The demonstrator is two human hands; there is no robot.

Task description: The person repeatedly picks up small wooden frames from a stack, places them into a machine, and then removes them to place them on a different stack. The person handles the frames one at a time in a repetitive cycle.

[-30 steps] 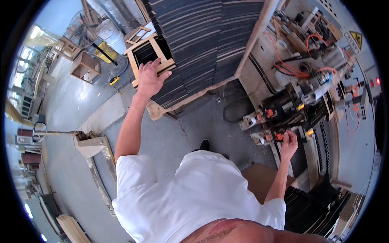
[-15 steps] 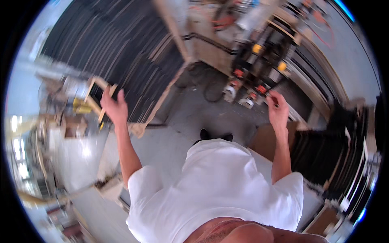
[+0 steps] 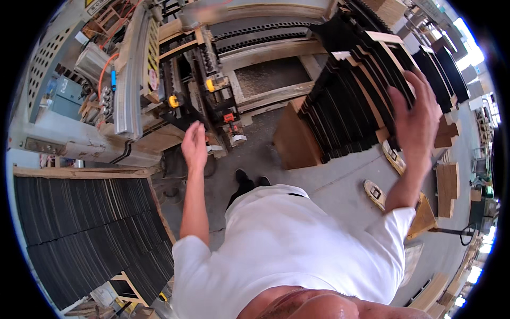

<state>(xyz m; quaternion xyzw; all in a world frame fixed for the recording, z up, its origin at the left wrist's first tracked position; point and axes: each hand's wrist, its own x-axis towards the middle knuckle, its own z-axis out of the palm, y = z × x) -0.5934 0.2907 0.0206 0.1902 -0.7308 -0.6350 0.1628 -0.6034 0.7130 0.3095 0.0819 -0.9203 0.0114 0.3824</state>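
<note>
My right hand (image 3: 418,119) reaches over a tall stack of black panels (image 3: 345,109) at the right, fingers spread with nothing in them. Whether its fingertips touch the stack is hard to tell. A light wooden frame piece (image 3: 383,37) lies on the upper part of that stack. My left hand (image 3: 195,146) is in front of a machine (image 3: 220,95) with dark rails, yellow knobs and red parts. Its fingers are stretched out, close together, and hold nothing. A rectangular light wooden frame (image 3: 199,36) sits on the machine at the far side.
More black panels (image 3: 79,223) fill a pallet at the left, with a small wooden frame (image 3: 127,290) beside it. A yellow pallet jack (image 3: 422,215) stands on the right. A metal beam with a striped warning label (image 3: 152,53) rises by the machine.
My body has turned to the right. The machine now lies ahead to the left, and the second panel stack lies under my right hand. Both hands stay empty.
</note>
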